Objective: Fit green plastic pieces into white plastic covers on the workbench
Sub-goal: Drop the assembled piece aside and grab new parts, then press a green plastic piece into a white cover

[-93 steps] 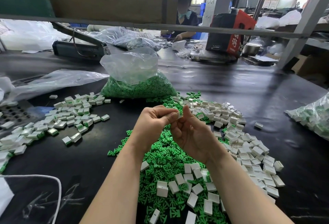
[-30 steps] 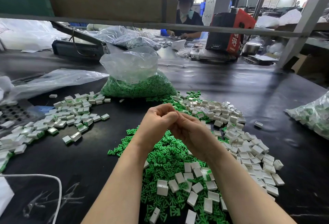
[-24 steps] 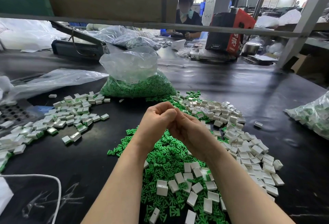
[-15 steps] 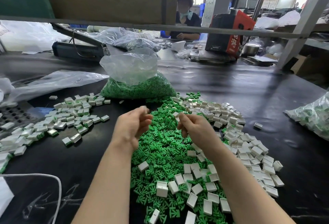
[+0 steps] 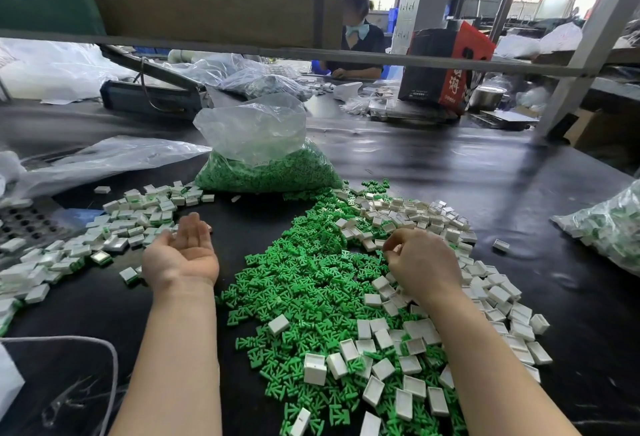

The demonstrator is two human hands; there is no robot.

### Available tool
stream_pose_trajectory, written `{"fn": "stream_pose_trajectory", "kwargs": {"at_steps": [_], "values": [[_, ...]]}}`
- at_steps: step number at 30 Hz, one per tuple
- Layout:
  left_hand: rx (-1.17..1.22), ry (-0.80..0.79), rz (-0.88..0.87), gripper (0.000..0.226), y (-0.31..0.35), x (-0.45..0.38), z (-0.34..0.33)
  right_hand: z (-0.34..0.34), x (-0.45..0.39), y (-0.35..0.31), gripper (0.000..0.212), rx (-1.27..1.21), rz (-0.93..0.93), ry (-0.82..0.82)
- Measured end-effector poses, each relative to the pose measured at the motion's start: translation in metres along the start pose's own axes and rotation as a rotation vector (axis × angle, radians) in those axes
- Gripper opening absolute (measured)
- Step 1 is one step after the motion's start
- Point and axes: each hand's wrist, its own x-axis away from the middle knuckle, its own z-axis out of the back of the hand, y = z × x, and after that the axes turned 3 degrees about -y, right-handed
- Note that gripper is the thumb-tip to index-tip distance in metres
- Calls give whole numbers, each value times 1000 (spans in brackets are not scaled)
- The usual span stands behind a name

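Green plastic pieces lay in a broad loose heap across the middle of the black surface, running toward its near edge, with many more waiting in a clear plastic bag farther back. White plastic covers, empty and mostly open side up, were strewn through and along the right side of that heap. Toward the left edge of the surface sat a separate spread of fitted covers, white shells showing green at their sides. Judged by the piles, a good share was done, yet the unfitted stock, bag included, looked larger, so much work remained.

The left hand lay palm up beside the fitted covers, fingers straight and relaxed, holding nothing visible. The right hand hovered palm down over the border between the green heap and the white covers, fingers curled with the tips drawn together as if pinching; whether they held a piece could not be told. Both forearms reached in from the near edge.
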Motion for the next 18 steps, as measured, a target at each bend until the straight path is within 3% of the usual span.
{"fn": "stream_pose_trajectory", "kwargs": {"at_steps": [4, 8, 11, 15, 18], "values": [[1, -74, -32, 36, -1, 3, -3, -2, 1, -1, 19, 96, 50, 52], [-47, -78, -22, 26, -6, 9, -6, -3, 1, -1, 26, 219, 31, 134], [-32, -63, 7, 20, -7, 11, -6, -2, 1, 1, 31, 283, -35, 52], [-29, -58, 6, 22, -6, 9, -5, -3, 0, 0, 20, 256, -71, 29], [-213, -86, 44, 20, -11, 12, -7, -4, -1, -1, 15, 180, -82, 19]]}}
